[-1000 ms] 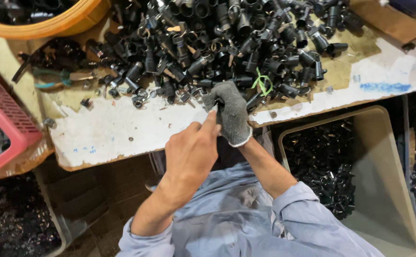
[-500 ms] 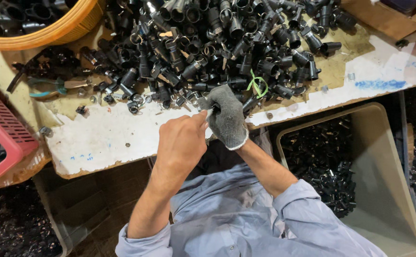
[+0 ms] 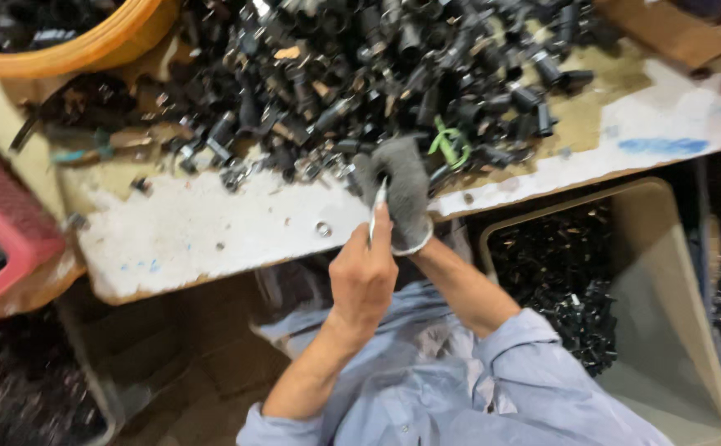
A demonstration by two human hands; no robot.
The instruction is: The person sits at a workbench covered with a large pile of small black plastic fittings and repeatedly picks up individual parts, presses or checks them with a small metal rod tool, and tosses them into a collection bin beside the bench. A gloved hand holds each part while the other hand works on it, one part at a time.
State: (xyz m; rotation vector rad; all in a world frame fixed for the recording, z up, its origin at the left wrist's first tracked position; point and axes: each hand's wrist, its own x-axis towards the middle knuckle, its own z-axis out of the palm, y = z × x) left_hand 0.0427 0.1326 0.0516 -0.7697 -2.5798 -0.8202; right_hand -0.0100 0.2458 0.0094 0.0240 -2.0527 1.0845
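**Head view: two hands at a heap of black parts**

Head camera looking down on a worn white bench (image 3: 212, 223). Left hand (image 3: 364, 277) bare, fingers closed around a thin metal tool (image 3: 376, 211), tip pointing up toward the glove. Right hand (image 3: 397, 194) in a grey knit glove, resting at the near edge of the pile (image 3: 377, 74); fingers curled together, apparently on a small dark part, too blurred to make out. Tool tip touching or just beside the gloved fingers.

Pile of black tubular parts spread across the far half of the bench. Green tie (image 3: 451, 142) lying just right of the glove. Small metal ring (image 3: 323, 229) loose on the white surface, near the left hand. Yellow basket (image 3: 88, 45) at the far left corner, red crate (image 3: 9, 219) off the left edge. Beige bin (image 3: 666, 272) below the bench on the right, holding more black parts. Pale blue sleeves at the bottom.
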